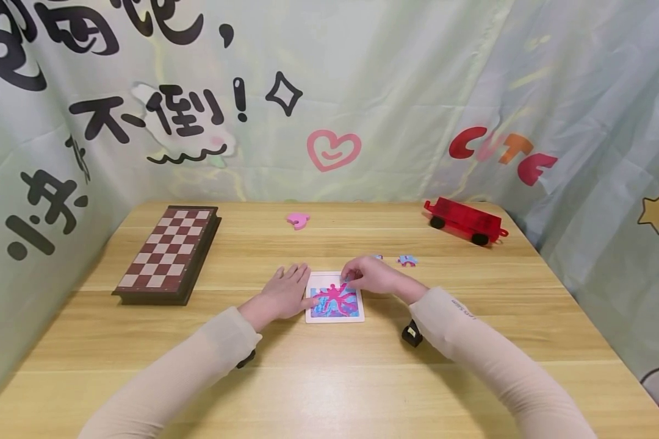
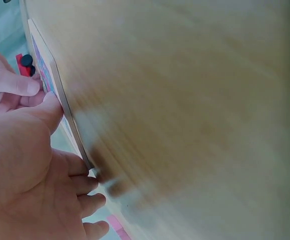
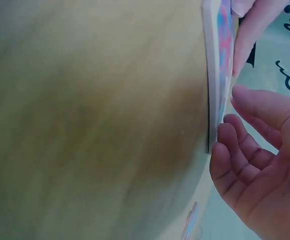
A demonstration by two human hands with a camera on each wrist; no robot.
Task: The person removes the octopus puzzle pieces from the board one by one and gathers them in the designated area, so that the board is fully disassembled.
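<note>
A jigsaw puzzle of a pink octopus on blue (image 1: 335,303) lies in a white tray (image 1: 335,321); a pale strip of the tray's floor shows along its far side. My left hand (image 1: 285,292) lies along the tray's left side with fingers straight, its thumb (image 2: 52,107) over the edge onto the puzzle. At the tray's far right corner, my right hand (image 1: 376,275) pinches a small bluish puzzle piece, mostly hidden by the fingers. Behind that hand lie a loose puzzle piece (image 1: 407,260) and another piece (image 1: 379,256), partly covered.
A folded chessboard box (image 1: 167,250) stands at the left of the wooden table (image 1: 318,378). Toward the far edge lies a pink shaped piece (image 1: 298,220). A red toy wagon (image 1: 465,219) with black wheels sits at the back right. Printed cloth hangs behind.
</note>
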